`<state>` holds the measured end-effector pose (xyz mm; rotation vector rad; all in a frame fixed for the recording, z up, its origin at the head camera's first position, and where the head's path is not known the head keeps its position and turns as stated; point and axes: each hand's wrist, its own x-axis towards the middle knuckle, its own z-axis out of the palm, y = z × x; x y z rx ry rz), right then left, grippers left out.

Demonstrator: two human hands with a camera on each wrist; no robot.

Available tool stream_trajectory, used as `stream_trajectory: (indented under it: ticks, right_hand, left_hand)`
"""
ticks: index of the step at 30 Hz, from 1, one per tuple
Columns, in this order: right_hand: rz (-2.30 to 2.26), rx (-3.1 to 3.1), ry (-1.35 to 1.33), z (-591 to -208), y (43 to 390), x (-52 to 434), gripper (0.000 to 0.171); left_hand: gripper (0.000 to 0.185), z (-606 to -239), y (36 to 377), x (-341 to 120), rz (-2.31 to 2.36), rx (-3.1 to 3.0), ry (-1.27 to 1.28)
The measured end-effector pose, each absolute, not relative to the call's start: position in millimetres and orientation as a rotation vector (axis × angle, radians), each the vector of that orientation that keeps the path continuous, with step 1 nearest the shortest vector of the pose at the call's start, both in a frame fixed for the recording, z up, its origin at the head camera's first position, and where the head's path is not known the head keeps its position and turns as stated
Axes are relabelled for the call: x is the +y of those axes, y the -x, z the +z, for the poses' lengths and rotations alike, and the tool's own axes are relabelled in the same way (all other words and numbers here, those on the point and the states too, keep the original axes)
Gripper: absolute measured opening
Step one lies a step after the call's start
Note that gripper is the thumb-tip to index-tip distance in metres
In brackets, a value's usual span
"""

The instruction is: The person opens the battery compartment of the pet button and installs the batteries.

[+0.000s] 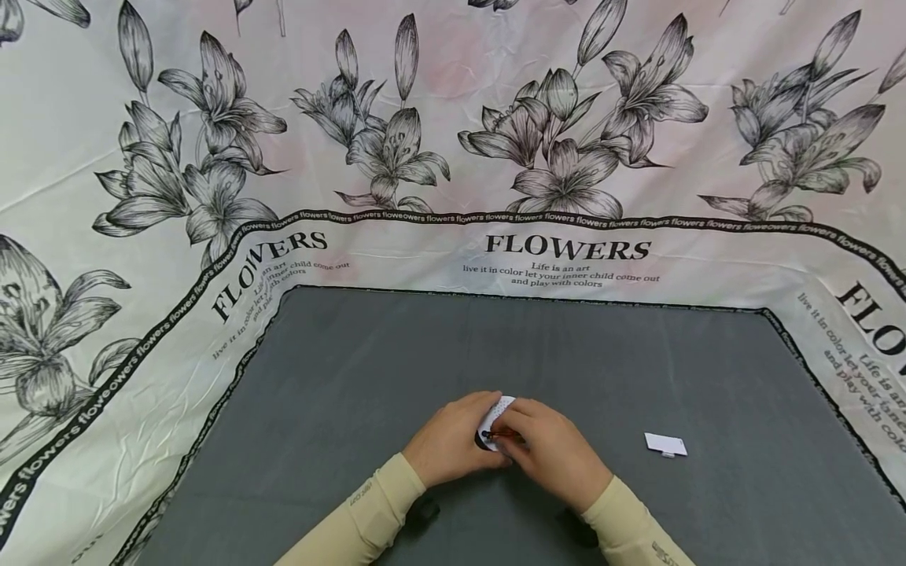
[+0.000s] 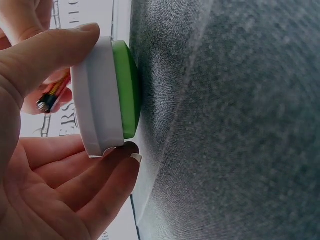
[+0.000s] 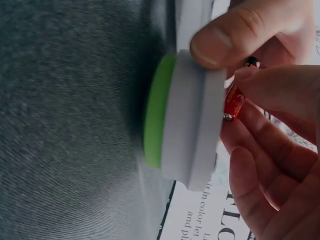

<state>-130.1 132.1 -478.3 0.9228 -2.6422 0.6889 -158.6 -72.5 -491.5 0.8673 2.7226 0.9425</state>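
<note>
so both hands are bunched up together near the front edge of the grey mat (image 1: 453,354), working on one small thing between them. the left hand (image 1: 449,440) has the white puck (image 2: 97,100) clamped across its edge, thumb on one side of the rim and fingers curled under the other, and the puck's green face (image 2: 127,90) is turned toward the mat, touching it or just about. that leaves the white back facing up toward the person, which is the bit that matters. the right hand (image 1: 555,456) is pinching a little red battery (image 3: 233,101) in its fingertips, right up against that back side of the puck. from the right wrist view the battery's long axis runs roughly flat along the back face rather than poking straight into it, and one metal end shows at the bottom. can't tell if it's already partly sitting in a slot or just touching, the fingers hide that. so the right hand is the one on the battery, the left only steadies. off to the right, well apart from both hands, a small white cover (image 1: 665,446) lies flat on the mat.
</note>
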Motion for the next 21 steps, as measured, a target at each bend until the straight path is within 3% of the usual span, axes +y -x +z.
stream_trajectory:
  ticks: [21]
  right_hand:
    - [0.708, -2.626, -0.788, -483.1, 130.1, 128.7, 0.013]
  left_hand:
    - [0.084, -491.5, 157.4, -72.1, 0.94, 2.74, -0.901]
